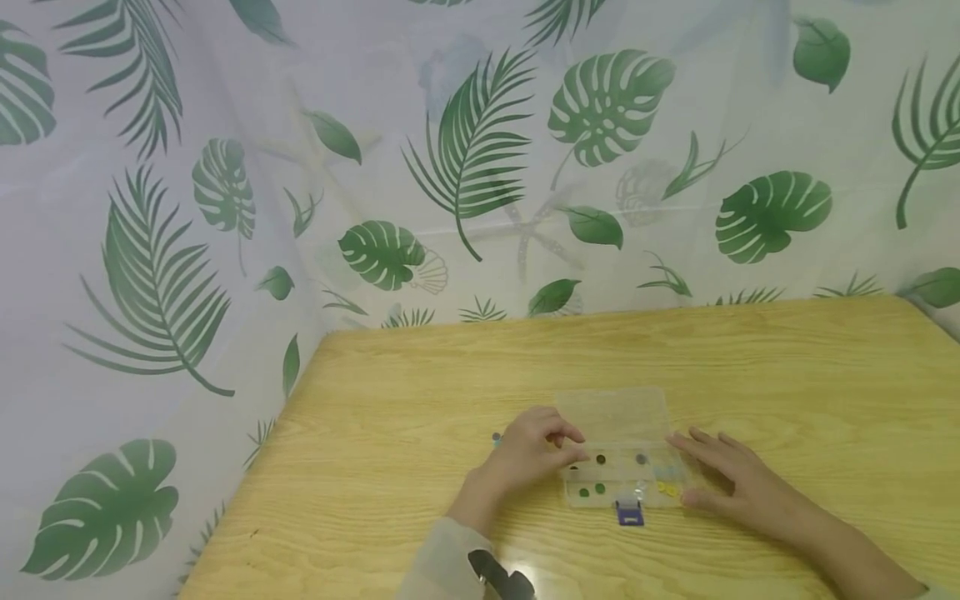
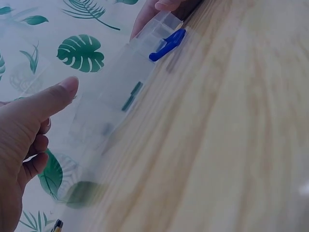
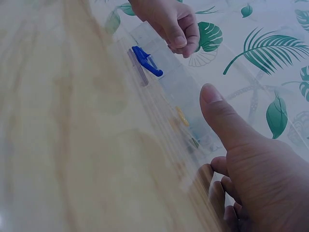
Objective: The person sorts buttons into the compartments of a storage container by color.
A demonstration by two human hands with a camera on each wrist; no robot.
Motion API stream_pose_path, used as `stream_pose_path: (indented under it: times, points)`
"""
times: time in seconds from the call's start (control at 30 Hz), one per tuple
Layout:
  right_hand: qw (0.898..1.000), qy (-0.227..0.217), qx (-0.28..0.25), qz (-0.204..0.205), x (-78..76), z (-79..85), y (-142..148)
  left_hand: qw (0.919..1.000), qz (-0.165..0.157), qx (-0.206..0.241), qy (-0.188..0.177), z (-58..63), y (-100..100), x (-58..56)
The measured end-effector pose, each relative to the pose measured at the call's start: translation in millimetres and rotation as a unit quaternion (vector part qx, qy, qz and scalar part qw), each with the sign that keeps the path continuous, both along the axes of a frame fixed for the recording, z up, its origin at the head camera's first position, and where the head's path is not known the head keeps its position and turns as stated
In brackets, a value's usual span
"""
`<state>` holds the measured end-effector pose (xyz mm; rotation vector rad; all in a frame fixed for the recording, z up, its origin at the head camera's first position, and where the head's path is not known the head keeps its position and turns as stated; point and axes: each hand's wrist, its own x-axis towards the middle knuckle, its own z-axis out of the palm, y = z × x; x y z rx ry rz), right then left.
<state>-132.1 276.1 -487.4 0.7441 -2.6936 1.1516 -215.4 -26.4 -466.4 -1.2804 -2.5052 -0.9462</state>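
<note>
A clear plastic compartment box (image 1: 611,417) lies on the table with its lid folded back. Small dark and green round pieces (image 1: 600,488) and yellow pieces (image 1: 667,489) sit in its compartments. A blue latch (image 2: 167,45) sticks out from its front edge. Over the box's left end is my left hand (image 1: 536,442), its fingers loosely bent, with a gap between thumb and index tips and no piece visible there. My right hand (image 1: 727,483) is spread at the box's right end, fingertips right at its side; the right wrist view shows its thumb (image 3: 217,108) straight.
The box stands on a wood-grain table (image 1: 405,383). Just left of my left hand is a small dark and teal piece (image 1: 497,438), partly hidden by the hand. A leaf-patterned sheet (image 1: 480,208) hangs along the table's back and left sides.
</note>
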Motion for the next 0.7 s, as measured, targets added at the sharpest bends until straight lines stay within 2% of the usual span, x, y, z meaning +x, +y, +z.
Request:
stream_pose_path:
  times: [0.13,0.3,0.43,0.7]
  points:
    - [1.000,-0.004,0.001,-0.002,0.4,0.4,0,0.9997,0.016,0.001,-0.018,0.6,-7,-1.4]
    - [1.000,-0.019,-0.002,0.000,1.6,1.4,-1,0.9962,0.060,-0.001,-0.062,3.7,-21,-1.1]
    - [1.000,-0.019,-0.003,0.000,2.5,2.0,-1,0.9907,0.092,0.003,-0.100,6.3,-32,-2.9]
    - [1.000,-0.014,-0.003,0.001,2.4,3.3,-2,0.9761,0.135,0.022,-0.169,5.5,-58,-14.6]
